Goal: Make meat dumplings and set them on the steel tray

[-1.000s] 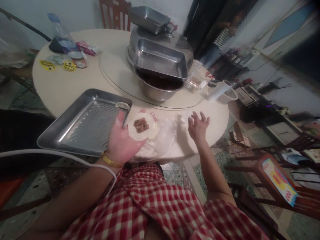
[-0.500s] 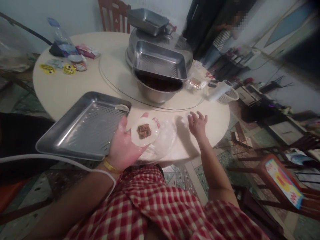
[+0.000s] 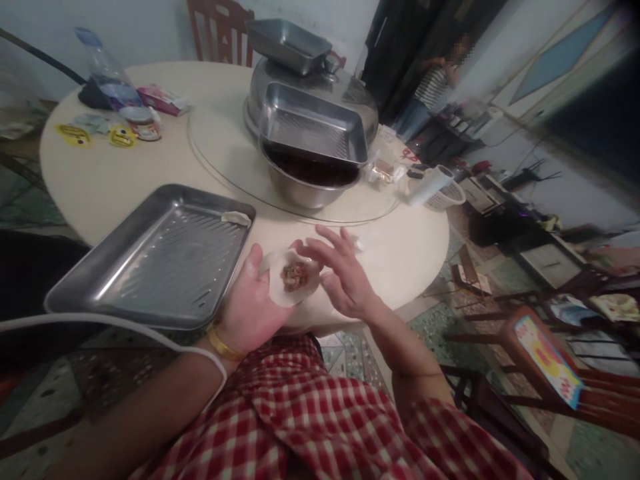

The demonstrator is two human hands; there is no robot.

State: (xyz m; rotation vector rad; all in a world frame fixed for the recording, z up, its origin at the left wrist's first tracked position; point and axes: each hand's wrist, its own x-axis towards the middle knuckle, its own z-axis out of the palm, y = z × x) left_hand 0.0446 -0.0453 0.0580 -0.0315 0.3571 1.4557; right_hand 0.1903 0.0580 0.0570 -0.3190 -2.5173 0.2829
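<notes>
A round dumpling wrapper [image 3: 280,291] with a mound of meat filling [image 3: 294,276] in its middle lies across the fingers of my left hand [image 3: 250,300], palm up. My right hand [image 3: 345,273] is at the wrapper's right edge, thumb and forefinger beside the rim and the other fingers spread. Whether they grip the rim I cannot tell. To the left is a metal tray [image 3: 145,267], with one folded dumpling [image 3: 236,219] in its far right corner. Something small and white [image 3: 357,243] lies beyond my right hand.
A metal bowl [image 3: 307,193] of dark contents, partly under a tilted tray [image 3: 310,123], stands on the turntable before a domed lid [image 3: 250,87]. A bottle [image 3: 107,80] and jar [image 3: 143,123] are far left. A white cable [image 3: 125,323] crosses my left forearm. A person [image 3: 430,87] stands behind.
My right hand has come left from over the table to the wrapper's edge. My left hand still holds the wrapper and filling. The view has shifted slightly.
</notes>
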